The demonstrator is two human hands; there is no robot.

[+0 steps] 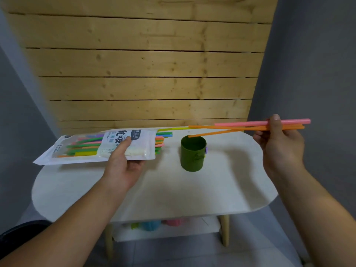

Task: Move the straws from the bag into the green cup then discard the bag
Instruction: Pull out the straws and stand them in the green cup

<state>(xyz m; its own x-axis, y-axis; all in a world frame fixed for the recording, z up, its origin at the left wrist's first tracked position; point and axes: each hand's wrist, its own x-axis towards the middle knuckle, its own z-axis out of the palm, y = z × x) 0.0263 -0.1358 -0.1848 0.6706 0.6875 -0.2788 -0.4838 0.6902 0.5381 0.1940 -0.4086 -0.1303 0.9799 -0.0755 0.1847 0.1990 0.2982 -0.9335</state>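
Note:
The green cup (pixel 192 155) stands upright near the middle of the white table (pixel 158 189). My left hand (pixel 123 162) grips the white straw bag (pixel 81 149) from below, thumb on top, and holds it level above the table's left side. Several coloured straws (pixel 161 140) stick out of the bag's open right end. My right hand (pixel 279 145) pinches a small bunch of pink and orange straws (pixel 240 127), held roughly level to the right of the cup. The bunch's left tips hang just over the cup's rim.
A wooden slat panel (pixel 146 74) stands behind the table. Grey walls flank it on both sides. A lower shelf (pixel 163 228) under the tabletop holds a few coloured items. A dark object (pixel 21 232) lies at the lower left.

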